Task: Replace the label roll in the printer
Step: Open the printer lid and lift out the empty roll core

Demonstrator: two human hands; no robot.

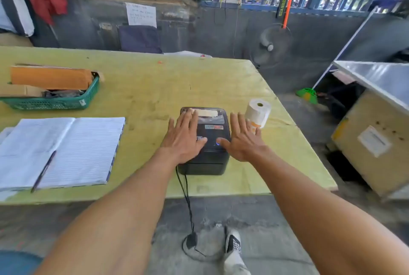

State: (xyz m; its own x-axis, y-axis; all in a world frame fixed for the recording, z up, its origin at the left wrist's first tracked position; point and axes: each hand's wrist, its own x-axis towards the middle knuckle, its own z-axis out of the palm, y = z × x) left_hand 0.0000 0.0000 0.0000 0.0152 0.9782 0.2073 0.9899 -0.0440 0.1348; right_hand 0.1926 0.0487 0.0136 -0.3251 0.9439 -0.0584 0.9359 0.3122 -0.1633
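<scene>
A black label printer sits with its lid closed near the front edge of the yellow-green table. My left hand lies flat with spread fingers over the printer's left side. My right hand is spread over its right side, thumb beside a lit blue button. Neither hand holds anything. A white label roll stands upright on the table just right of the printer, behind my right fingers.
An open lined notebook with a pen lies at the left. A green basket holding cardboard packages stands at the far left. The printer's black cable drops to an adapter on the floor. A metal table stands at the right.
</scene>
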